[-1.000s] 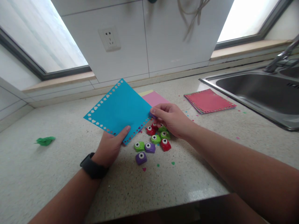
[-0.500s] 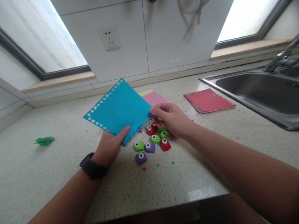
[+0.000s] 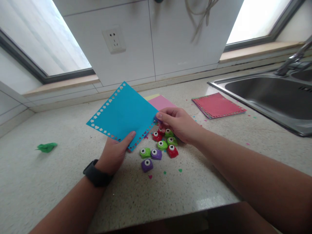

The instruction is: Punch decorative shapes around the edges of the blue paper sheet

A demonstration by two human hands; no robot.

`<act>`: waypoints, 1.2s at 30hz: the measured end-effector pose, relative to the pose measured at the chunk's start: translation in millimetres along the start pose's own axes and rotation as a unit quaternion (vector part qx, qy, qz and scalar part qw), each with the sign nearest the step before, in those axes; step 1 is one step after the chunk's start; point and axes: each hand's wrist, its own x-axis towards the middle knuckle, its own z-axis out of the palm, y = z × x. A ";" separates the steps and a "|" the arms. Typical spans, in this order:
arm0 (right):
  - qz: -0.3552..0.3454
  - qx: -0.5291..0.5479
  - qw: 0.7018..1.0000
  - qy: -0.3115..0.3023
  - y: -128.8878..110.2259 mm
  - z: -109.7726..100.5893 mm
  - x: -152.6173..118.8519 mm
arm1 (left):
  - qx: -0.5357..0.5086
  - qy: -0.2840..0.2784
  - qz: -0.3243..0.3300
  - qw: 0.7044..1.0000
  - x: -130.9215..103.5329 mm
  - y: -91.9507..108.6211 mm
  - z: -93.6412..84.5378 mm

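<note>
Left hand [image 3: 115, 153] tight on blue paper [image 3: 123, 112] (holes along three edges), right hand [image 3: 179, 125] in a pinch around a purple punch [image 3: 159, 119]

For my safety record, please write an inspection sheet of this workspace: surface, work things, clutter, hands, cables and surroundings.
Surface: speckled countertop.
Work things: blue sheet with shaped holes along three edges; red, green and purple punches grouped in front; red-topped stack to the right; pink sheet partly behind the blue one.
Clutter: scattered paper cut-outs; green crumpled piece at left, material unclear.
Hands: left hand grips the blue sheet, thumb on top; right hand pinches a mostly hidden purple object at its right corner.
Cables: pale looped cable on the wall; at the socket, nothing seen plugged in.
Surroundings: sink at right; two windows.
</note>
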 end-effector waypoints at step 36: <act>-0.095 -0.648 0.756 0.008 1.3 -26.7 9.7 | -0.193 -0.093 -0.110 0.970 1.6 -11.4 -8.7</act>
